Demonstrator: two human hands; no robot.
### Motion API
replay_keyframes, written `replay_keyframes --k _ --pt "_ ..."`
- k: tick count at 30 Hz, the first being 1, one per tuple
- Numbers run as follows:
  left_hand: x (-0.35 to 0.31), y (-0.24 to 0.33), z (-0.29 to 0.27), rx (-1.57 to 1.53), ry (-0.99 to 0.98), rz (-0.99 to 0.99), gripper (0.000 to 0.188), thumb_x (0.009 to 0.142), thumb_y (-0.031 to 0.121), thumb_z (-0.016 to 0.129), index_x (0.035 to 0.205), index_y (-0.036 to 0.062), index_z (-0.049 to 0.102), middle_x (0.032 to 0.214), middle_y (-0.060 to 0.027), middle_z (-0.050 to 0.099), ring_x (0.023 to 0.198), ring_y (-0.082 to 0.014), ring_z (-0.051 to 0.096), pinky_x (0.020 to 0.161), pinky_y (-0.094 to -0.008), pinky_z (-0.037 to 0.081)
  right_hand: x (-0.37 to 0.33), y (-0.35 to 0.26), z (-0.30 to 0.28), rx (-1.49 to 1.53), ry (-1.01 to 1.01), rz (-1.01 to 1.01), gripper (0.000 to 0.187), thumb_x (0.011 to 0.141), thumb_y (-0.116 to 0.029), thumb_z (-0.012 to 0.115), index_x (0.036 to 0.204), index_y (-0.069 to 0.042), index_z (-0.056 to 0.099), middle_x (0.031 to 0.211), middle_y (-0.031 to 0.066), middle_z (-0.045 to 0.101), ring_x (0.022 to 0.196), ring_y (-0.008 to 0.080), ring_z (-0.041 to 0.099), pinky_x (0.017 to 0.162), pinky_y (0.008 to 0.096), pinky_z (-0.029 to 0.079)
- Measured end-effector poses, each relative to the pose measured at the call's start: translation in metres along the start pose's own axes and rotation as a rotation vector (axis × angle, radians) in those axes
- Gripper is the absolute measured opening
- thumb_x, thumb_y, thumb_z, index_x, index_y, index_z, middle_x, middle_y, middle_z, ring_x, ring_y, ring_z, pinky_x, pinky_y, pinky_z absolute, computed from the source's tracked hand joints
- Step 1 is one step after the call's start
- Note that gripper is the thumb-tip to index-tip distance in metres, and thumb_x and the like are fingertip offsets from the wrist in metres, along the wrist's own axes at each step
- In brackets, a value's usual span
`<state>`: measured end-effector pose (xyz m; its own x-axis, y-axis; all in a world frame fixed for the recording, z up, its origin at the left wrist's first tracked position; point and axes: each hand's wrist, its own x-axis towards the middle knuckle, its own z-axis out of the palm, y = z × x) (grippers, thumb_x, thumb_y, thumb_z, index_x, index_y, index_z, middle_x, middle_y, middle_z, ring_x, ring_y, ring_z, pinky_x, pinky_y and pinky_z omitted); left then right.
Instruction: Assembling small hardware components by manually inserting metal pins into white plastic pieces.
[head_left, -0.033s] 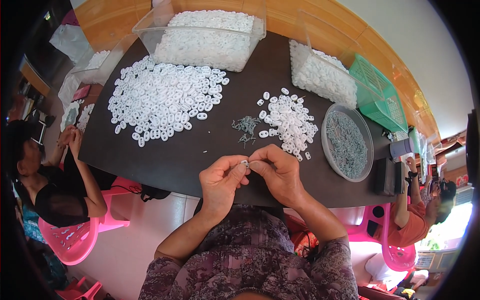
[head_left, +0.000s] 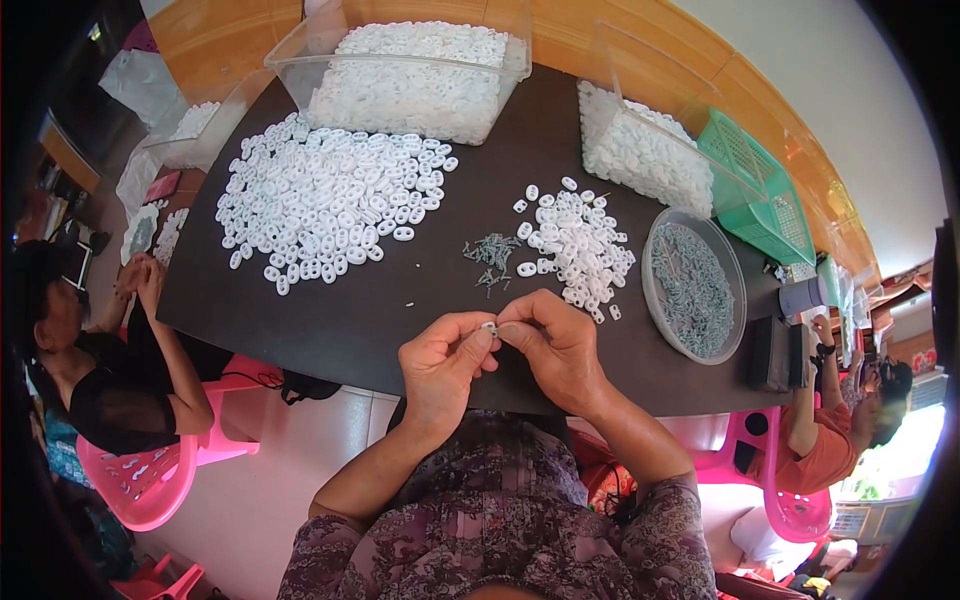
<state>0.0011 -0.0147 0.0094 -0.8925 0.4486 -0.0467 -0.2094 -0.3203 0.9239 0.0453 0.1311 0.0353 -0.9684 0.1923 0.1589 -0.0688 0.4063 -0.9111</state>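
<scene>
Your left hand pinched a small white piece above the table's near edge; your right hand's fingertips closed beside it, their hold hidden. You seemed mid-fitting, which called for steady alignment. Screws lay farther off.

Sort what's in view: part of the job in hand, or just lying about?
Likely in use:
small white piece, at fingertips of left hand and right hand
large white pile
small white pile
small grey heap
round tub of grey pieces
left clear bin, right clear bin, holding white pieces

Likely just lying about:
green basket
greyish cylinder
dark box
</scene>
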Motion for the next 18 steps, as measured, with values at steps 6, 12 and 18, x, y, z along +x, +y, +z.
replay_keyframes --k 6,12,18 --pt "-0.001 -0.003 -0.001 -0.014 -0.012 -0.001 0.017 0.092 0.01 0.061 0.102 -0.0025 0.064 0.082 -0.0035 0.065 0.064 -0.0061 0.058 0.056 -0.0176 0.043 -0.003 -0.001 0.003 -0.157 0.063 -0.111 0.003 0.085 -0.001 0.062 0.088 -0.001 0.063 0.083 0.0059 0.061 0.075 0.0145 0.06 0.066 0.0262 0.047" --pt "0.003 0.002 -0.002 -0.061 0.02 -0.017 0.017 0.09 0.009 0.062 0.099 -0.0058 0.064 0.08 -0.0098 0.067 0.061 -0.0105 0.06 0.054 -0.0205 0.045 0.029 0.009 -0.034 -0.524 0.249 -0.345 0.017 0.074 0.001 0.067 0.09 -0.003 0.066 0.081 0.011 0.062 0.076 0.0298 0.056 0.067 0.0386 0.046" --pt "0.005 -0.002 -0.005 -0.084 -0.004 -0.026 0.018 0.09 0.009 0.062 0.102 -0.0051 0.064 0.081 -0.0088 0.066 0.063 -0.0098 0.06 0.056 -0.0199 0.045 0.049 0.034 -0.033 -0.844 0.102 -0.455 0.017 0.071 -0.003 0.069 0.088 -0.005 0.065 0.083 0.009 0.057 0.079 0.0277 0.052 0.067 0.0379 0.044"
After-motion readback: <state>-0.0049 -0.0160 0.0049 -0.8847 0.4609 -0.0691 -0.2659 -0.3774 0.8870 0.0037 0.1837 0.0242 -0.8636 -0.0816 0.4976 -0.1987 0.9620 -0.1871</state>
